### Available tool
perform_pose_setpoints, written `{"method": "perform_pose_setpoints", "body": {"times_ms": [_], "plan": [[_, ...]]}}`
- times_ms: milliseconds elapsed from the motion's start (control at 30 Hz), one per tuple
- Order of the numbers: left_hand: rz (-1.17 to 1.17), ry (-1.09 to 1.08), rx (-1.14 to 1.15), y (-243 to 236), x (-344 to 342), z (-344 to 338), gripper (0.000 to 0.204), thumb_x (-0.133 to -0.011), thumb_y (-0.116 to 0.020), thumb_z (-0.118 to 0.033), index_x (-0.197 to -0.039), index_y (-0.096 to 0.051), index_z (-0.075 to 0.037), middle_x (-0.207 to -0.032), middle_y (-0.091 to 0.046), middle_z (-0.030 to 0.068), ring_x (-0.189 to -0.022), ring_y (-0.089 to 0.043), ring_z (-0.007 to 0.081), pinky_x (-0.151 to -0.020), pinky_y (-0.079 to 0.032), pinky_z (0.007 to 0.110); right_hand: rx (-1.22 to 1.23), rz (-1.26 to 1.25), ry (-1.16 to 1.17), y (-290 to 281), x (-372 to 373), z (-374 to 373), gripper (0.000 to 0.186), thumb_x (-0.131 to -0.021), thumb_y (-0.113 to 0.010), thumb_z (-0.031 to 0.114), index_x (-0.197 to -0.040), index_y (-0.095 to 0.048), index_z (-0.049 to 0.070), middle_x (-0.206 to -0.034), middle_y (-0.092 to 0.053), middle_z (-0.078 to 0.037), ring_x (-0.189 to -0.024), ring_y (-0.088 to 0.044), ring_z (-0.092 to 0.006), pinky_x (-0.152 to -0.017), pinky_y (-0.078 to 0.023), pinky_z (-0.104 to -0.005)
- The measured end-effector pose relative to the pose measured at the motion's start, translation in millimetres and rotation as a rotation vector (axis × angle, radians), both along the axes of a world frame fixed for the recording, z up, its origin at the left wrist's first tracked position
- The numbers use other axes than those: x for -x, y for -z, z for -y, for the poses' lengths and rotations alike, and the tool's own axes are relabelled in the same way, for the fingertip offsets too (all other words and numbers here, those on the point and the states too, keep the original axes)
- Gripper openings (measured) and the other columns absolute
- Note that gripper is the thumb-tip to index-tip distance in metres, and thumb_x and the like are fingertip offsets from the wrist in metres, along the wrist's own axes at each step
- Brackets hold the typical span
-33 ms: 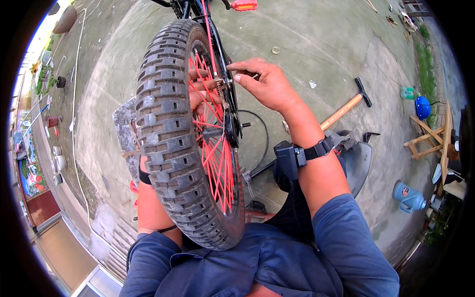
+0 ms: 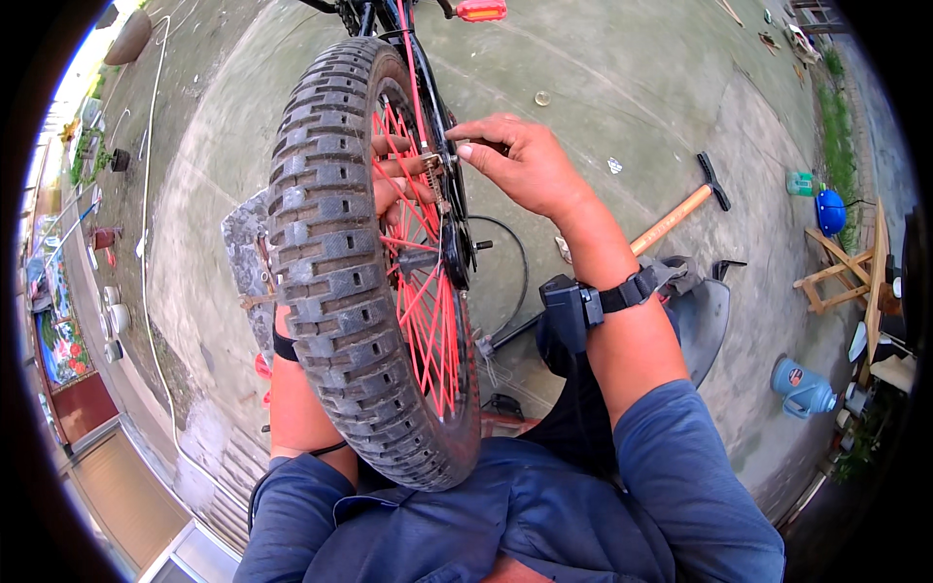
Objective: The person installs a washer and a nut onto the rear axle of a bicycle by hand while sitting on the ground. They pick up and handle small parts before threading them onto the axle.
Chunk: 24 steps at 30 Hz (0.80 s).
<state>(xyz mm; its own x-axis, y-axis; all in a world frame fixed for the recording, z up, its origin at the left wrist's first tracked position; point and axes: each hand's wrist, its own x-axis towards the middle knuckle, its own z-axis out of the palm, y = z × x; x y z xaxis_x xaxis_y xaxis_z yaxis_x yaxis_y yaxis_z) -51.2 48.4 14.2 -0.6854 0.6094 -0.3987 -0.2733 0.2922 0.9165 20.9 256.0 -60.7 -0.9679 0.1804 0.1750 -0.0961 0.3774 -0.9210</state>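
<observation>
A bicycle wheel with a chunky black tyre [image 2: 326,253] and red spokes [image 2: 428,340] stands upright before me, close against my front. My left hand [image 2: 391,185] reaches round behind the tyre. Its bent fingers show between the spokes and close on a thin brake rod with a spring [image 2: 434,180]; the palm is hidden. On the other side of the black frame tube [image 2: 447,146], my right hand [image 2: 520,160] has thumb and forefinger bent together at the tube. Whatever small part lies between those two fingertips is too small to make out.
A hammer [image 2: 680,214] with a wooden handle lies on the floor at right, near a thin black cable [image 2: 515,248]. A red pedal [image 2: 481,10] shows at the top. Further right are a blue jug [image 2: 802,386] and a wooden stool [image 2: 841,272]. A pale hose [image 2: 151,194] runs along the left.
</observation>
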Motion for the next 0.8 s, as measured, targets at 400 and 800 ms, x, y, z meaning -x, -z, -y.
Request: {"method": "perform_pose_setpoints", "body": {"times_ms": [400, 800], "plan": [[0.023, -0.032, -0.176, 8, -3, 3, 0.056, -0.087, -0.065, -0.009, -0.135, -0.040, 0.005, -0.112, -0.067, 0.0136, -0.076, -0.065, 0.0106, -0.055, -0.045, 0.019, -0.060, -0.046, -0.191, -11, 9, 7, 0.020, -0.090, -0.072, 0.017, -0.105, -0.073, 0.005, -0.090, -0.070, -0.009, -0.087, -0.063, -0.0218, -0.080, -0.051, -0.0342], [-0.014, -0.049, -0.170, -1, -9, 2, 0.049, -0.088, -0.060, -0.007, -0.132, -0.044, 0.008, -0.109, -0.068, 0.0152, -0.072, -0.062, 0.0083, -0.053, -0.044, 0.018, 0.184, 0.076, -0.218, -3, 13, 13, 0.013, -0.093, -0.066, 0.010, -0.100, -0.072, -0.001, -0.092, -0.064, -0.005, -0.086, -0.060, -0.0133, -0.077, -0.050, -0.0299]]}}
